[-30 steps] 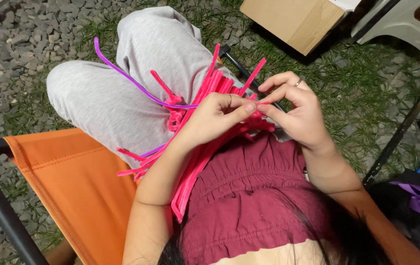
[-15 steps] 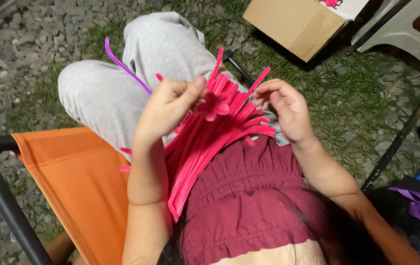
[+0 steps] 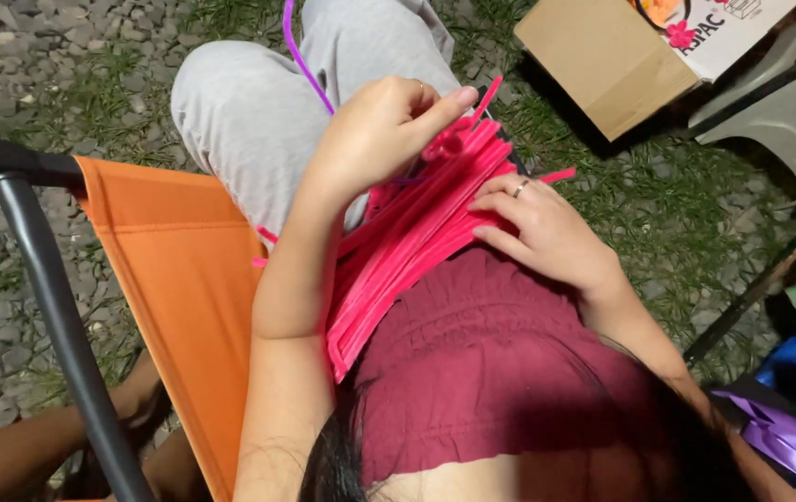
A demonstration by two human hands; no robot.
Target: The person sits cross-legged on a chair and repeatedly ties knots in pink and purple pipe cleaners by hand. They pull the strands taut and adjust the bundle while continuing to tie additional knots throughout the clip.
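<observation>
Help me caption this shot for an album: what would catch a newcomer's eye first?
The bright pink bundle of pipe cleaners lying across the lap stands out at once, with the right hand resting on it. Above it, the left hand is raised, pinching a small pink twisted piece, with a purple pipe cleaner curving up behind it. To the left, the orange chair fabric is the other strong colour.

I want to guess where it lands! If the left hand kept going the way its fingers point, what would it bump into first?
Probably the cardboard box on the grass: the left hand points up-right toward it, though depth is unclear.
</observation>
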